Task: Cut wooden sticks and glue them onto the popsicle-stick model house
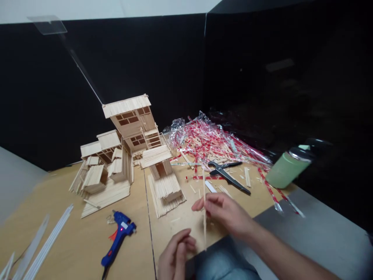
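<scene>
Upright between the thumb and fingers of my right hand (224, 212) is a thin wooden stick (204, 229), its lower end near the table's front edge. My left hand (176, 254) is beside it at the lower middle, fingers curled and apart from the thumb, holding nothing that shows. Beyond my hands stands a small stick-built piece (167, 186) with a roof and a slatted base. A larger stick-built house (131, 124) with windows and several roofs stands behind it to the left.
A blue glue gun (119, 237) lies left of my hands, white glue sticks (51, 241) farther left. Black cutters (230, 179) lie behind my right hand. Red-and-clear wrappers with loose sticks (204, 140) are heaped at the back. A green bottle (287, 169) stands tilted in view at right.
</scene>
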Tool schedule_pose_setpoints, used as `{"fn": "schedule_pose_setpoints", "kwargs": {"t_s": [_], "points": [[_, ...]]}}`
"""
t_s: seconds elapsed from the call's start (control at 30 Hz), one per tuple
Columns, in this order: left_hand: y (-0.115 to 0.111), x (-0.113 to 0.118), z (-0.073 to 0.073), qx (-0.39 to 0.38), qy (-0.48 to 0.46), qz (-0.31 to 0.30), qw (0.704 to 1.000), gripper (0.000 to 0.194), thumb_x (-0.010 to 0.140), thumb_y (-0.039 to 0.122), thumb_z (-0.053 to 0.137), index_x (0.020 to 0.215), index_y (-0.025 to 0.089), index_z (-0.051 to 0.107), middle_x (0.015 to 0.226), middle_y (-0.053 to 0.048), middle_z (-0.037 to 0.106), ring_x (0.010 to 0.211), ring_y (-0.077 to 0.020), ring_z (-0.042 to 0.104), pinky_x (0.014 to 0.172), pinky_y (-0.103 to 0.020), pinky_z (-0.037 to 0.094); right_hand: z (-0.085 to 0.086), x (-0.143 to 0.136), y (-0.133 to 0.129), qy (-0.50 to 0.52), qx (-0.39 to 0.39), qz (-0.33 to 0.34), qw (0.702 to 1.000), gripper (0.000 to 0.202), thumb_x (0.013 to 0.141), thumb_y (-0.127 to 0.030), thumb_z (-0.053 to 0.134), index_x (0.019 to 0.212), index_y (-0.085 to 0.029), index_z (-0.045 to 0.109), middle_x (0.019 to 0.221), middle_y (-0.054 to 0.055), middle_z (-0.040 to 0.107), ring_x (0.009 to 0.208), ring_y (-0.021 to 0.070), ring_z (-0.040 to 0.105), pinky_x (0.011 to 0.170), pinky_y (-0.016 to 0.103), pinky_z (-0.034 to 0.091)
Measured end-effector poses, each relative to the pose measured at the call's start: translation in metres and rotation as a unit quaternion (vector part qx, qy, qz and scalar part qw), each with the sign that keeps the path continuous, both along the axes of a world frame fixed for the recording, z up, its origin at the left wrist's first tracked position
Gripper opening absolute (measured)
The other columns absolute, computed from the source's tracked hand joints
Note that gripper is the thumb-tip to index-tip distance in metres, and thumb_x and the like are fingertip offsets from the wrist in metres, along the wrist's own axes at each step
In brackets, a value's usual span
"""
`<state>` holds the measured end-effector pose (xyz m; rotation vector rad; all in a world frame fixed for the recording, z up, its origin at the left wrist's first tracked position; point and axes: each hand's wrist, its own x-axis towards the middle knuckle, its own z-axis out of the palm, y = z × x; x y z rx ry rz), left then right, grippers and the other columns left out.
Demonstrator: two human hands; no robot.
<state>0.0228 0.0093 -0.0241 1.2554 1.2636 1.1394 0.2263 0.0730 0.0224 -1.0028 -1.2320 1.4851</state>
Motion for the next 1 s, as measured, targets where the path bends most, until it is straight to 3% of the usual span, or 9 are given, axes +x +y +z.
{"fn": "schedule_pose_setpoints", "kwargs": {"t_s": [0.13,0.3,0.33,0.43,0.53,0.67,0.73,0.87,1.0], "points": [[-0.008,0.028,0.0,-0.13,-0.153,-0.203,0.958,0.047,0.088,0.06,0.056,0.092,0.014,0.064,0.061,-0.005,0.068,0.05,-0.0131,0.06,0.052,-0.022,0.047,-0.028,-0.034,-0.048,0.09,-0.076,0.002,0.993,0.042,0.089,-0.056,0.061,0.094,-0.015,0.072,0.072,0.002,0.064,0.046,0.0074,0.047,0.047,0.021,0.034],[-0.012,0.023,-0.011,-0.2,-0.231,-0.177,0.936,0.047,0.082,0.062,0.061,0.081,0.015,0.055,0.045,0.005,0.052,0.031,-0.004,0.036,0.036,-0.016,0.026,-0.032,-0.006,-0.019,-0.172,0.045,-0.028,0.984,0.039,0.096,-0.049,0.05,0.102,-0.018,0.072,0.088,0.008,0.071,0.075,0.019,0.064,0.066,0.029,0.048],[-0.011,0.02,-0.009,-0.201,-0.233,-0.159,0.938,0.045,0.083,0.06,0.062,0.082,0.015,0.055,0.044,0.006,0.051,0.031,-0.0034,0.034,0.036,-0.015,0.025,-0.032,0.003,-0.007,-0.274,0.081,-0.066,0.956,0.035,0.098,-0.043,0.048,0.111,-0.019,0.069,0.096,0.009,0.072,0.082,0.0215,0.065,0.073,0.032,0.049],[-0.005,0.015,0.001,-0.199,-0.23,-0.126,0.944,0.04,0.087,0.055,0.06,0.083,0.015,0.055,0.042,0.007,0.049,0.031,-0.0026,0.031,0.036,-0.015,0.021,-0.037,0.023,0.028,-0.572,0.11,-0.124,0.803,0.033,0.096,-0.031,0.05,0.124,-0.017,0.06,0.114,0.016,0.068,0.1,0.0289,0.064,0.083,0.038,0.047],[0.003,0.015,0.013,-0.19,-0.237,-0.126,0.944,0.037,0.089,0.053,0.058,0.085,0.016,0.056,0.037,0.009,0.043,0.029,-0.0034,0.028,0.036,-0.015,0.022,-0.044,0.033,0.051,-0.644,0.088,-0.079,0.756,0.026,0.091,-0.022,0.054,0.114,-0.011,0.062,0.1,0.021,0.07,0.091,0.0336,0.066,0.075,0.038,0.046],[0.016,0.02,0.028,-0.187,-0.284,-0.116,0.933,0.039,0.088,0.055,0.06,0.086,0.016,0.056,0.037,0.013,0.033,0.029,-0.003,0.018,0.033,-0.015,0.021,-0.044,0.042,0.053,-0.639,0.09,-0.04,0.763,0.015,0.093,-0.021,0.049,0.1,-0.013,0.061,0.087,0.016,0.07,0.084,0.03,0.067,0.072,0.035,0.044],[0.022,0.023,0.032,-0.19,-0.299,-0.109,0.929,0.039,0.088,0.055,0.058,0.087,0.016,0.057,0.038,0.013,0.031,0.029,-0.0028,0.016,0.032,-0.014,0.02,-0.04,0.044,0.043,-0.571,0.103,-0.037,0.814,0.018,0.098,-0.027,0.042,0.101,-0.016,0.056,0.09,0.012,0.068,0.084,0.0252,0.065,0.071,0.032,0.044],[0.032,0.031,0.032,-0.185,-0.286,-0.098,0.935,0.039,0.088,0.055,0.057,0.081,0.017,0.055,0.036,0.012,0.032,0.028,-0.0033,0.016,0.03,-0.014,0.019,-0.025,0.032,0.01,-0.261,0.052,-0.014,0.964,0.028,0.102,-0.044,0.034,0.104,-0.021,0.05,0.07,-0.002,0.054,0.057,0.015,0.051,0.054,0.025,0.038],[0.035,0.04,0.03,-0.167,-0.239,-0.076,0.953,0.043,0.087,0.056,0.058,0.071,0.017,0.052,0.033,0.011,0.033,0.028,-0.0031,0.015,0.031,-0.015,0.016,0.0,0.015,-0.008,-0.185,0.072,0.085,0.976,0.023,0.098,-0.041,0.049,0.1,-0.021,0.059,0.084,0.001,0.061,0.077,0.0155,0.057,0.068,0.024,0.041]]}}
